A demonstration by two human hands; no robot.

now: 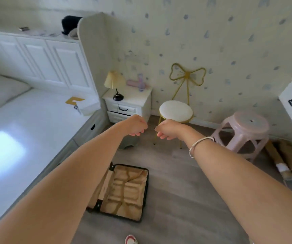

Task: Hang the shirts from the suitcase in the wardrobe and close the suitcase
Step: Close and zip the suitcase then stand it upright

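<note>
**Figure. Head view: both arms stretched forward over the floor [177, 173].** The left hand [135, 125] and right hand [167, 128] droop from bent wrists, with the fingers loosely curled under. We see nothing held in either.

The suitcase [129, 192] lies open on the floor beneath the left forearm, near the bed [36, 131] and well apart from both hands. Its visible half shows tan lining and crossed straps but no shirt. The other half is mostly hidden by the arm, so we cannot say whether it is bare too. No shirt appears elsewhere in view, and we cannot tell which white unit is the wardrobe. We therefore judge that the hanging is finished or nearly so, and that closing the suitcase is the step in hand.

To do this step well:

- **Check first.** We should look into the hidden half, since a shirt left there would be shut inside.
- **Get down to the case.** We should crouch beside it rather than bend from standing.
- **Lift evenly.** Both hands should take the free edge of one half, set apart along it, so that it swings evenly over the hinge.
- **Tuck the straps in.** Any loose strap should go inside the rim, or it may be pinched in the seam.
- **Seat before fastening.** The rims should meet flush all round. Whether the fastening is a zip or latches we cannot tell.
- **Mind the surroundings.** The shoe [130, 240] should stay out of the path of the swinging half, and the bracelet [199, 143] on the right wrist could snag a strap
</note>
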